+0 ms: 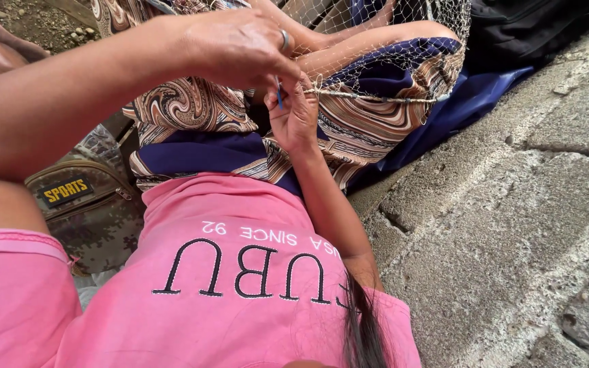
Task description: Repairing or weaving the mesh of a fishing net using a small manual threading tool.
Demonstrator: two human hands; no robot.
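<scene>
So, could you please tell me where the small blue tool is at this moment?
In the head view, the small blue tool sits top centre, pinched between the left hand and right hand, beside the net's corded edge over the patterned skirt.

1. The rough block wall (512,225) shuts in the right side, close beside the right forearm.
2. Fishing net (403,41) drapes over the knees in the patterned skirt (192,112), blocking the way ahead.
3. A camouflage bag (90,211) crowds the lower left.

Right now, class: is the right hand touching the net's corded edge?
Touching. The head view shows the right hand pinching the net's corded edge between its fingertips.
</scene>
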